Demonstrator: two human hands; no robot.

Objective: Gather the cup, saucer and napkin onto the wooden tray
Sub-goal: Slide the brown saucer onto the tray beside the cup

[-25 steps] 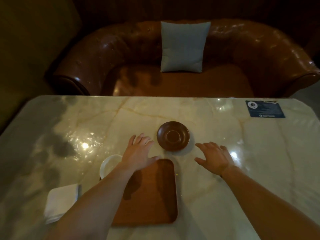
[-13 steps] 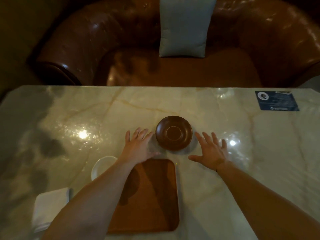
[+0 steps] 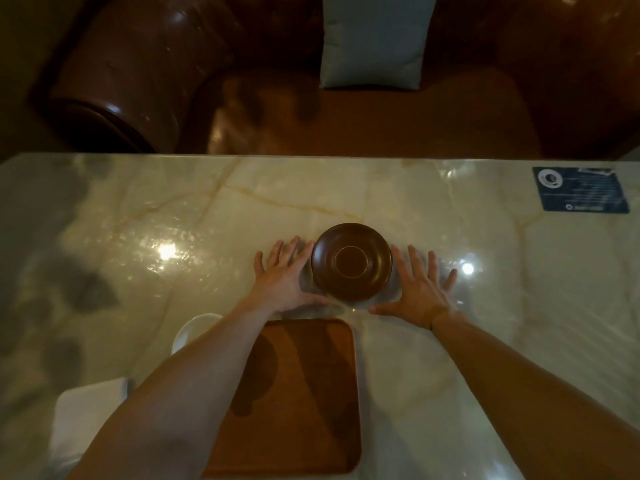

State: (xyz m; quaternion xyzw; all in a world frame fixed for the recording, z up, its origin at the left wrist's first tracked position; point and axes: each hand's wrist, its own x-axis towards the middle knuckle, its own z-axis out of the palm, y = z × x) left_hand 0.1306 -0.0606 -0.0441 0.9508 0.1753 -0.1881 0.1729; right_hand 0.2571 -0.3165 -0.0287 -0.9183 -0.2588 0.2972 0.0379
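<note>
A dark brown saucer lies on the marble table beyond the wooden tray. My left hand lies flat with fingers spread at the saucer's left edge. My right hand is spread at its right edge; both thumbs reach under its near side. Neither hand grips anything. A white cup stands left of the tray, partly hidden by my left forearm. A white folded napkin sits at the lower left. The tray holds nothing.
The marble table runs the full width, its far edge facing a brown leather sofa with a pale blue cushion. A dark blue card lies at the table's far right corner.
Both hands moved forward and closed in on the saucer from either side, until they flank its edges. The camera tilted further down over the table.
</note>
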